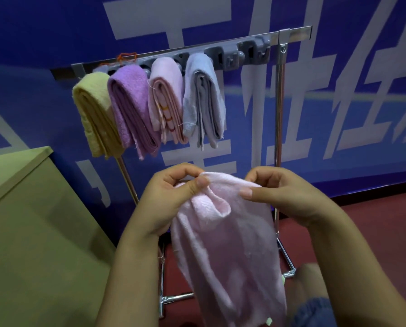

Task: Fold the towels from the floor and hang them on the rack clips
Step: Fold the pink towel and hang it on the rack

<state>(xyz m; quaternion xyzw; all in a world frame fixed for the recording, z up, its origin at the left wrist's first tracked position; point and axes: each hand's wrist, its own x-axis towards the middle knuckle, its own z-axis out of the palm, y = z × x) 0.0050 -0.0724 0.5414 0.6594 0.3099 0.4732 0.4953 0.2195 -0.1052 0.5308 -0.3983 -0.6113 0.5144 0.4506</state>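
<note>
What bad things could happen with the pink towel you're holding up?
1. Both hands, left hand and right hand, only pinch the top edge of the pink towel, so the grip might slip and it could drop to the floor.
2. The towel hangs bunched, not flat, so the fold may come out crooked.
3. The free clips sit right beside the grey towel, which could get knocked.

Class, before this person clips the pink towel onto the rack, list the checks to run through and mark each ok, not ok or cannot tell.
1. Both hands hold the towel: left hand and right hand pinch the top edge of the pink towel: ok.
2. Towel folded neatly: it hangs loose and bunched: not ok.
3. Free clip available: empty clips right of the grey towel: ok.
4. Hung towels secure: cannot tell.
5. Towel clear of the floor: lower end out of view: cannot tell.
</note>
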